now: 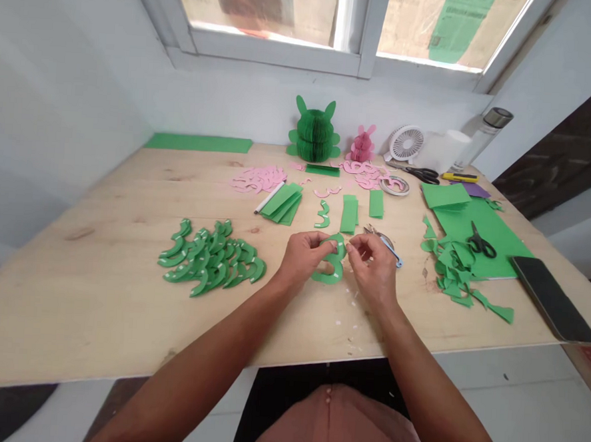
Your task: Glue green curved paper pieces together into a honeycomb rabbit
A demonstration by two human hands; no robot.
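My left hand (pixel 303 256) pinches a curved green paper cutout (pixel 333 272) shaped like a 3, with small white strips on it. At the cutout's right edge, my right hand (pixel 377 266) has its thumb and index finger pressed together; whatever is between them is too small to make out. Just beyond my hands lies a similar green cutout (pixel 322 214). A heap of curved green cutouts with white strips (pixel 213 256) rests to the left. Partly behind my right hand are a roll of tape (pixel 375 234) and a light blue tool (pixel 392 250).
Green scraps (pixel 455 267), black scissors (pixel 481 242) on green sheets (pixel 499 240) and a phone (pixel 554 297) lie at right. Pink cutouts (pixel 258 179) lie farther back. A green honeycomb paper figure (pixel 315 135), a pink one (pixel 363 146), a small fan (pixel 406 144) and a bottle (pixel 483 139) stand by the wall.
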